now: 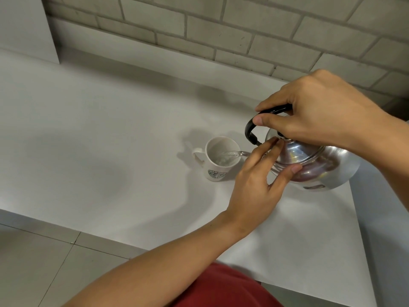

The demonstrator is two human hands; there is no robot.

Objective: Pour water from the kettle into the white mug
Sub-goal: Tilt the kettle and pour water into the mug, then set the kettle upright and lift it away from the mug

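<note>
So the right hand (321, 114) has its grip wrapped around the black handle (261, 116) of a shiny steel kettle (318, 167), fingers curled over the top and thumb tucked along the front of the bar. The kettle is tipped over toward the left and held up off the white bench (110, 129), spout (244, 154) pointing straight at the white mug (218, 160).

A thin clear stream of water (230, 154) runs out of the spout and over the mug's rim into the cup. There's some water pooled at the bottom, though how full it is is hard to tell from this angle. The mug stands upright on the bench just left of the kettle, its handle sticking out to the left and a round green logo on the side facing the camera.

The left hand (256, 187) is up against the kettle too: grip spread, fingertips pressed on the lid (296, 151) near the knob, thumb resting lower down on the shoulder of the body. It isn't wrapped around anything, just flat contact.

Behind the bench is a grey brick wall (221, 29), pale floor tiles (44, 262) show at the bottom left, and a bit of red clothing (221, 286) is visible at the bottom edge.
</note>
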